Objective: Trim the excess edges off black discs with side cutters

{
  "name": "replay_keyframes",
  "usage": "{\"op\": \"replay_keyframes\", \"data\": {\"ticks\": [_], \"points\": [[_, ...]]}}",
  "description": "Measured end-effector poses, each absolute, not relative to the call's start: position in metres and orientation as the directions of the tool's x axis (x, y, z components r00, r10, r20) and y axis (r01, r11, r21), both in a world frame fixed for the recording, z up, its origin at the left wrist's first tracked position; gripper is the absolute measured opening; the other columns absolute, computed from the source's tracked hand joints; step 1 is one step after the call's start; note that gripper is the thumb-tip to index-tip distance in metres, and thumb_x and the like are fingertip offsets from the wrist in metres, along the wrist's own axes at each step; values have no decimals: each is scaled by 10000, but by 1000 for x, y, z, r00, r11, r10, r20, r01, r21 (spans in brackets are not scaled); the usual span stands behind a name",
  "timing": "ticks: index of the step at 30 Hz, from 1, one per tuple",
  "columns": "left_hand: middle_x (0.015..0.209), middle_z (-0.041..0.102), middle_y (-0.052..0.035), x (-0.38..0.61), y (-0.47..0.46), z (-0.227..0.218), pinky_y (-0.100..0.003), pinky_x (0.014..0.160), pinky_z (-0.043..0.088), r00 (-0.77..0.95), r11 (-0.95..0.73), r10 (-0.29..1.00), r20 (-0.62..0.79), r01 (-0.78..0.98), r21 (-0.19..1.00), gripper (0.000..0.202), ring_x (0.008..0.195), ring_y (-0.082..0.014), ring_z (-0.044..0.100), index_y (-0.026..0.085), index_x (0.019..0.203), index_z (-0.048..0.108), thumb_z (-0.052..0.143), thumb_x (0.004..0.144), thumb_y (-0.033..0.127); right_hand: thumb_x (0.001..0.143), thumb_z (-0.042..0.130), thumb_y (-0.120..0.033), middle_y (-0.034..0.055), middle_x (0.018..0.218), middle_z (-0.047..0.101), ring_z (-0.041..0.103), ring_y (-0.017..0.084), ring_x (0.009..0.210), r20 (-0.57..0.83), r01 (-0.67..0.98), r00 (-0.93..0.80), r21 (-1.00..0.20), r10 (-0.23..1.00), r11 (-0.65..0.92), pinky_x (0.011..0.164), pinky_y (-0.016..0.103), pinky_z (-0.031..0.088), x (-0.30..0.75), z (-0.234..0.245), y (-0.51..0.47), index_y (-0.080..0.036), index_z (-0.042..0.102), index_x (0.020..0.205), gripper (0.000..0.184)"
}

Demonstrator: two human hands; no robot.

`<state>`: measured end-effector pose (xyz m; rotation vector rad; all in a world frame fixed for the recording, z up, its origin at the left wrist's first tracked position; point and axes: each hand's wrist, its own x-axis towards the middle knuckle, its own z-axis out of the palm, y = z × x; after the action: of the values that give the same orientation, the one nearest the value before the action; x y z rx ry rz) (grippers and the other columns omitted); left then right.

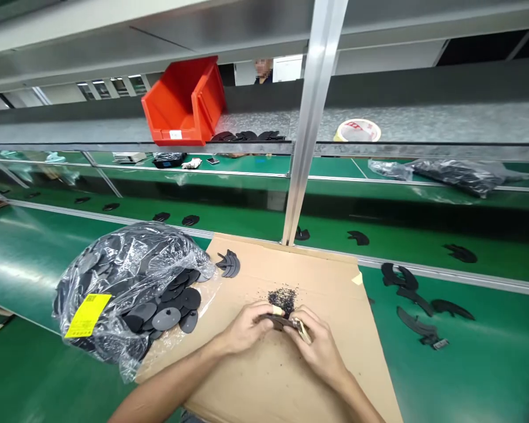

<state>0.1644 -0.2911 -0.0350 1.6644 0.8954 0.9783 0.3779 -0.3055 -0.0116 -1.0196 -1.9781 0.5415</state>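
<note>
Over a cardboard sheet (264, 258), my left hand (249, 326) grips a flat black plastic part (275, 321) by its edge. One of its fingertips has a pale yellow wrap. My right hand (320, 343) closes around a small tool with a metal and cream-coloured body (302, 331), perhaps a cutter; its working end touches or nearly touches the part's right side. A pile of small black scraps (283, 298) lies just beyond my fingers. To the left, a clear plastic bag (127, 252) with a yellow label spills round black discs (166, 318) onto the cardboard.
Curved black pieces (417, 329) lie on the green bench at right, and a few more (230, 263) by the bag. Spaced black parts (461, 252) rest on the green belt behind. A red bin (185, 106) and tape roll (358, 130) sit on the shelf beside a metal post (308, 123).
</note>
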Motion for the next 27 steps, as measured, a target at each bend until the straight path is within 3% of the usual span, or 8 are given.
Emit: {"op": "replay_keyframes", "data": {"ticks": [3,8,10,13,15,17,23,27], "points": [[1048,756,-132,155,-280,-27,-447,1035,518,505,-136,859,80,75,988,682,1061,-269,686,164,1006,784,390,963,720,963,545,-204,41,757,632,597,193,678,559,450,-375,-588,740,672,609,317,480,377,-11,-308,-228,597,865,113],[908,745,-95,141,-256,-6,-280,742,556,765,-64,634,-111,195,979,535,782,-180,683,123,1009,775,699,847,627,943,488,-131,57,828,667,608,192,705,613,445,-447,-479,651,757,639,333,470,377,-15,-311,-229,605,943,153],[888,747,-89,135,-244,6,-250,706,535,805,-175,585,-97,242,954,451,768,-171,682,130,995,778,677,895,559,932,503,-128,61,847,672,617,200,729,625,493,-423,-449,656,745,646,332,463,377,-19,-310,-224,615,996,161],[922,763,-81,120,-211,26,-260,796,537,802,-478,597,28,327,815,277,864,-188,707,174,963,784,656,939,419,944,554,-183,67,856,663,605,213,744,622,627,-342,-407,705,664,654,335,444,379,-24,-306,-207,620,1065,140],[947,770,-64,107,-177,37,-274,843,538,725,-601,683,89,488,632,167,895,-191,712,214,957,783,675,923,336,962,562,-222,68,853,653,585,214,738,609,697,-300,-386,735,604,658,335,427,382,-26,-304,-196,618,1079,132],[949,780,-39,93,-136,43,-288,877,541,556,-559,818,143,715,419,100,938,-201,710,251,919,785,698,891,293,973,549,-226,69,856,648,571,213,737,593,729,-291,-371,751,576,662,332,410,383,-27,-303,-191,615,1075,127],[1118,758,-116,65,-36,37,-405,1045,502,248,-292,953,175,907,305,193,1130,-275,661,172,972,767,580,928,159,972,519,-185,64,871,634,557,208,751,562,750,-308,-353,768,560,671,324,376,386,-29,-305,-199,609,1053,122],[1176,702,-99,56,-19,24,-424,991,550,65,-98,991,118,949,299,198,1098,-228,670,151,1105,693,620,979,285,965,498,-161,64,888,629,549,206,777,551,760,-300,-355,778,544,686,327,372,388,-32,-304,-197,608,1059,150]]}}
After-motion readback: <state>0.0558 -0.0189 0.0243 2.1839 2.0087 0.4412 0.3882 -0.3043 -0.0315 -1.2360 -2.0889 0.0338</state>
